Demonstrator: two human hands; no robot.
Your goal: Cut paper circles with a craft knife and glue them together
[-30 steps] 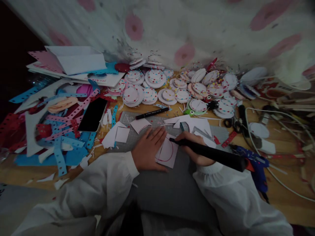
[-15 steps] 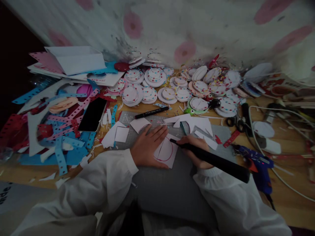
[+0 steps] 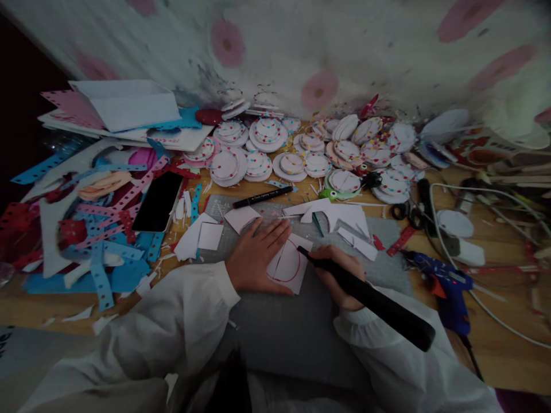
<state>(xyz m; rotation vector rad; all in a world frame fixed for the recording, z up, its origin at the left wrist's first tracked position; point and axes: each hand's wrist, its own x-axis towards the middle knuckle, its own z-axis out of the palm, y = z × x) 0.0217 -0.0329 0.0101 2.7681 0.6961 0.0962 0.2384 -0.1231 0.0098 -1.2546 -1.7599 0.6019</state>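
- Left hand (image 3: 260, 258): open flat, resting on white card (image 3: 289, 263).
- Right hand (image 3: 342, 274): curled round black pen-like tool (image 3: 373, 298), tip at pink circle's (image 3: 299, 267) two o'clock.
- Card: on cutting mat (image 3: 297, 335), left hand's three o'clock.

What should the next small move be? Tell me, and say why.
Probably guide the black tool slowly along the red outline: the right hand holds it with the tip at or very near that line, and the left hand lies flat across the white piece, which should help steady it.
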